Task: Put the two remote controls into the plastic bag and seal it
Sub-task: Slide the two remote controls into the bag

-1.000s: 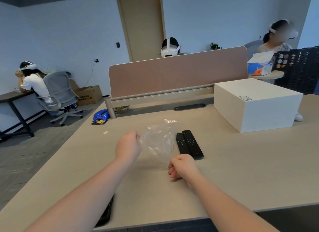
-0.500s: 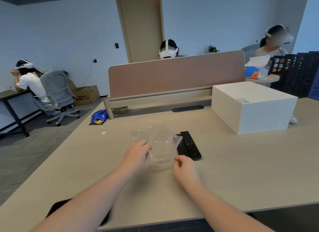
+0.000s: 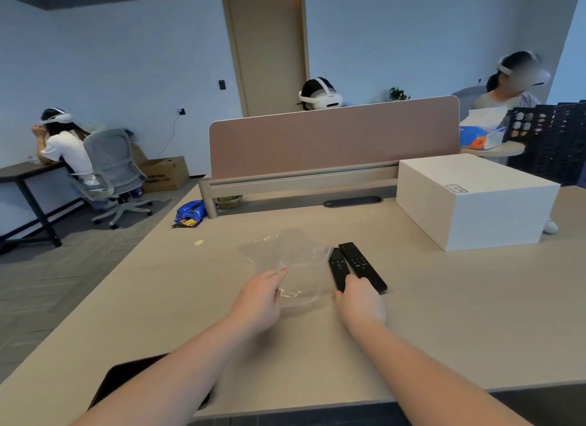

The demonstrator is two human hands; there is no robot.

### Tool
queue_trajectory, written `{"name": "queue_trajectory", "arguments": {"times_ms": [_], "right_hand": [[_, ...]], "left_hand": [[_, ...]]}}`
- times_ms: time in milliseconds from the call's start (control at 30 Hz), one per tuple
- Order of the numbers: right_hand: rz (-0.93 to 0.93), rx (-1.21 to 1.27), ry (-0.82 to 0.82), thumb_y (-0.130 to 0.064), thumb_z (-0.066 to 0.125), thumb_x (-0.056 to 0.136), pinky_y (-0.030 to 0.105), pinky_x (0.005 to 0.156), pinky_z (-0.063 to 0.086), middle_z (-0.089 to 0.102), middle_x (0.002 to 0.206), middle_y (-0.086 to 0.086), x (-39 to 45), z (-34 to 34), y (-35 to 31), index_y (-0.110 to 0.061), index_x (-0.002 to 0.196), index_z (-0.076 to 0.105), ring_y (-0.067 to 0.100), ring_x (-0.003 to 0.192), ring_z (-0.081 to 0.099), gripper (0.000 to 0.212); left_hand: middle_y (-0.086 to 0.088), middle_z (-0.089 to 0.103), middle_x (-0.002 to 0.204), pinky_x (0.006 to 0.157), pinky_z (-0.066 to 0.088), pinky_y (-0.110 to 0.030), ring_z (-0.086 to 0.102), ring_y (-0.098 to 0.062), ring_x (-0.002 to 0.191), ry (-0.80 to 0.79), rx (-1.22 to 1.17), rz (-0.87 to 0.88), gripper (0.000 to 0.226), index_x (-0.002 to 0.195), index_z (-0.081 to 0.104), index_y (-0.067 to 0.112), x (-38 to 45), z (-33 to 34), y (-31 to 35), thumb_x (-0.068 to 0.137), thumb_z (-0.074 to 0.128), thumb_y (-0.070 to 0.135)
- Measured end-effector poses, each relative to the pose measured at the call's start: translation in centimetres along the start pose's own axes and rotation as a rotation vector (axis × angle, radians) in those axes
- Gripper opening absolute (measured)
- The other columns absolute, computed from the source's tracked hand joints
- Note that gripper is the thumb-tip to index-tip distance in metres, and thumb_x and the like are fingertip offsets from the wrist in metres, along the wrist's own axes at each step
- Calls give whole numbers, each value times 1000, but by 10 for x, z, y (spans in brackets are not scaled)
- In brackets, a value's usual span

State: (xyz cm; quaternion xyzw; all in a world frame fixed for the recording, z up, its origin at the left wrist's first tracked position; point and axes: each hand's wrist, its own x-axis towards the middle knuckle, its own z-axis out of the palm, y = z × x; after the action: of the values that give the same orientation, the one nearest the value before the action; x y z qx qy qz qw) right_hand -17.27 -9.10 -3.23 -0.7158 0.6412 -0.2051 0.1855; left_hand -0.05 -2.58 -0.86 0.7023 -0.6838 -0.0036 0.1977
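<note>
Your left hand [image 3: 260, 298] pinches the clear plastic bag [image 3: 291, 267]; your right hand [image 3: 360, 302] curls over the near ends of both remotes [image 3: 355, 267], grip unclear.

My clear plastic bag [image 3: 293, 267] lies crumpled and empty just left of two black remote controls [image 3: 355, 265] lying side by side.

Remotes' [image 3: 341, 272] near ends under right hand [image 3: 360, 303]

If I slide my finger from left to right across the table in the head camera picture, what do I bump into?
Yellow dot → left hand → plastic bag → the two remote controls → white box.
</note>
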Motion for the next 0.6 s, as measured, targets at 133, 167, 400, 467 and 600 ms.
{"name": "queue_trajectory", "arguments": {"times_ms": [133,167,400,467,600], "right_hand": [[4,9,18,-10,45,93,33,74,48,64,107,14,6,0,-1,-5,102,54,31,98,63,14],[11,25,25,-9,45,92,32,72,47,66,105,14,7,-1,-1,-4,101,55,32,98,63,14],[60,332,146,-17,52,86,35,63,46,64,79,14,5,-26,-4,-2,85,61,28,70,52,18],[68,470,211,-18,54,88,34,63,46,60,75,8,0,-40,-2,-5,96,66,26,70,53,20],[-2,722,280,-21,60,89,17,58,42,63,83,1,-25,-65,-6,-12,121,62,15,74,58,33]], "left_hand": [[-9,65,103,81,44,-33,56,-29,102,14,-2,-10,45,135,48,23,5,-2,0,92,48,9],[-8,66,104,82,44,-33,56,-28,104,22,5,-18,42,133,50,24,6,-2,1,92,49,11],[6,71,95,79,48,-35,61,-24,99,111,-36,-134,28,117,54,27,7,-6,8,90,57,20],[6,65,81,74,47,-35,62,-27,91,136,-103,-175,24,111,52,20,7,-7,8,88,60,17],[-3,66,80,70,43,-31,62,-28,90,151,-218,-310,14,98,60,13,14,-9,6,85,64,13]]}}
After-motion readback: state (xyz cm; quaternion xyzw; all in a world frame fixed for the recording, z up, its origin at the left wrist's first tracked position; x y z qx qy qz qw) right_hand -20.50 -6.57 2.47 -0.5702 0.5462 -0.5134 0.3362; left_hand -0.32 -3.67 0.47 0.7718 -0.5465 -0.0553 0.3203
